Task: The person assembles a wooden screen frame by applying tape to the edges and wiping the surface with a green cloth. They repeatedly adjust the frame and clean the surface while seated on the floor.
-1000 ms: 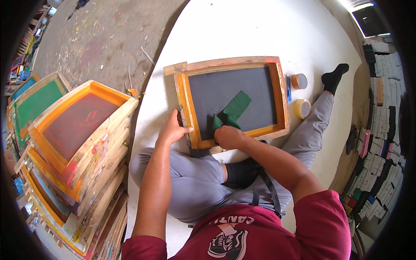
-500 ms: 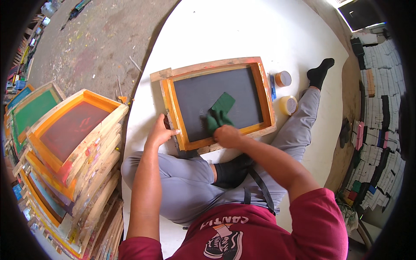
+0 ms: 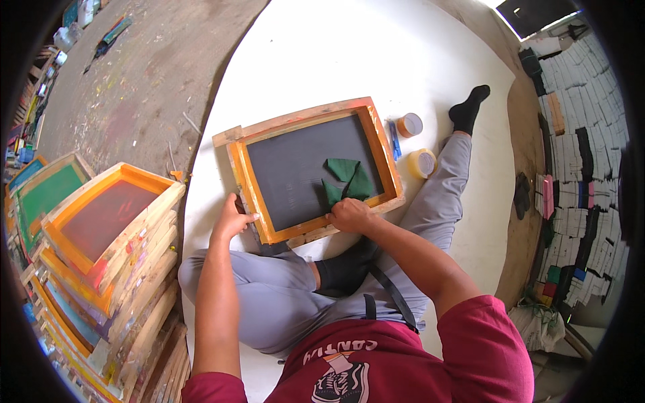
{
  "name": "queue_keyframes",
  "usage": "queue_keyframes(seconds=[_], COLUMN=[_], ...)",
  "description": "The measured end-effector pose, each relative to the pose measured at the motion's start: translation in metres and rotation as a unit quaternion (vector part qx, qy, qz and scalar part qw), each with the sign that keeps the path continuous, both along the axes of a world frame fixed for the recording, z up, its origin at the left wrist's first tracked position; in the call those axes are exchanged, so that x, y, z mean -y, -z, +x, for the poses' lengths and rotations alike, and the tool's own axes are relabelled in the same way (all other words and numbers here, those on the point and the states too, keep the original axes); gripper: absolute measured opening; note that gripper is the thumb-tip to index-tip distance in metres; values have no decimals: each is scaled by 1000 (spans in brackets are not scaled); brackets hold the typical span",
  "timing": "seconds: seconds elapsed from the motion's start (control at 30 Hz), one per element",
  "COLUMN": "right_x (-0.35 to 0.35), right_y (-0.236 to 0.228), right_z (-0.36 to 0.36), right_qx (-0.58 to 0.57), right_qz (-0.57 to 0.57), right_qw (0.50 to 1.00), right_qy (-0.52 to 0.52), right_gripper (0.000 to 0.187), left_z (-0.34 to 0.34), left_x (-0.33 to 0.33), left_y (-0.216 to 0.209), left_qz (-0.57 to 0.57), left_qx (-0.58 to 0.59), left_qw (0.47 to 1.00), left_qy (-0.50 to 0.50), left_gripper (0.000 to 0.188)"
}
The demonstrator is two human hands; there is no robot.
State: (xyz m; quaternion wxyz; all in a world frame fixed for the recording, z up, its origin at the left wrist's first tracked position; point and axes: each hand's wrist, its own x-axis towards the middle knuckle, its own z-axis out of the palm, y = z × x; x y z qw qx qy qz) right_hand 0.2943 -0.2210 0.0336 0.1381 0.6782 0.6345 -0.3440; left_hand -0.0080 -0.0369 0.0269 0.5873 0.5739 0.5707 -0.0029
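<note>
A wooden screen-printing frame point(image 3: 236, 164) with orange tape along its inner edges lies tilted across my lap and the white sheet. Its mesh point(image 3: 282, 161) is dark grey, with faint marks in it. My left hand point(image 3: 234, 219) grips the frame's lower left side, thumb on top and the other fingers partly hidden behind the wood. Over the lower right of the mesh, my right hand point(image 3: 352, 217) pinches a green cloth point(image 3: 351, 178), which spreads out in folds beyond my fingers.
Right of the frame lie a blue cutter point(image 3: 394, 140) and two tape rolls, one brownish point(image 3: 409, 125) and one yellowish point(image 3: 422, 163). A pile of wooden screens point(image 3: 114, 221) rises on the left. Stacked white bundles point(image 3: 571, 161) line the right side. My outstretched leg point(image 3: 440, 191) flanks the tape.
The green cloth has shifted from a bunched strip to a wider, folded spread under my right hand. My left hand keeps its hold on the frame. The whole view has shifted slightly.
</note>
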Motion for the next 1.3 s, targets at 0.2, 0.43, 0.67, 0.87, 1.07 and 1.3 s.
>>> queue_keyframes(seconds=[0.2, 0.43, 0.67, 0.87, 1.07, 1.3], right_x=[19, 19, 19, 12, -37, -30], right_y=[-48, -26, -33, 70, 50, 41], right_z=[80, 51, 78, -13, -132, -126], right_qx=[112, 127, 125, -158, -177, -213], right_qz=[-44, -16, 7, 446, 238, 163], right_qw=[990, 979, 986, 859, 943, 962], right_qy=[-80, -158, -114, -196, -153, -44], right_gripper=[40, 30, 23, 15, 23, 28], left_z=[-3, 4, -2, -1, -2, -5], left_x=[2, 1, 3, 1, -4, 2], left_y=[2, -1, 2, 6, 12, 12], left_qz=[7, 1, 22, 10, -38, -4], left_qx=[4, 1, 1, 8, -10, 2], left_qw=[1000, 1000, 1000, 1000, 999, 1000], left_qy=[-4, 1, -7, -8, 14, -13], left_gripper=[55, 56, 54, 52, 111, 54])
